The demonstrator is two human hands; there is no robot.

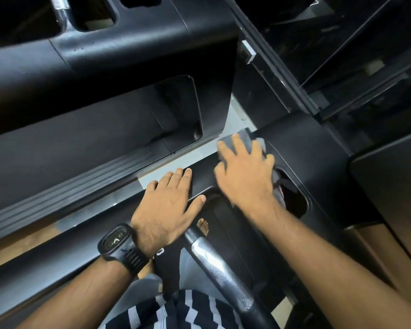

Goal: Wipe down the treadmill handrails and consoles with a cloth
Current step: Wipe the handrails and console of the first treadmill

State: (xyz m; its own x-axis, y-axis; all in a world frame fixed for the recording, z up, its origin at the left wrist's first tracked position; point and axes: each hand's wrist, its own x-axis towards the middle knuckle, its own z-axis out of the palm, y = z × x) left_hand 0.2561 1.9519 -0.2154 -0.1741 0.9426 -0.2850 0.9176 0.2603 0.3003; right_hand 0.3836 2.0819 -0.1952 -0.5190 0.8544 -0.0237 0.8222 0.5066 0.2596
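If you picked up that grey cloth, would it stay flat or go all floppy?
Probably floppy: the grey cloth bunches and folds under the right hand rather than lying stiff. It looks thin, so likely light. Pushed, it should slide over the smooth black console.

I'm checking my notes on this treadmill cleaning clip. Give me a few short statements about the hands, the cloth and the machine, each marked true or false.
1. The right hand presses a grey cloth onto the black plastic treadmill console. True.
2. The left hand holds a second cloth. False: it rests flat on the console edge and holds nothing.
3. A black wristwatch sits on the left wrist. True.
4. The grey cloth is wrapped round the shiny chrome handrail. False: the cloth lies on the console, apart from the handrail, which is bare.
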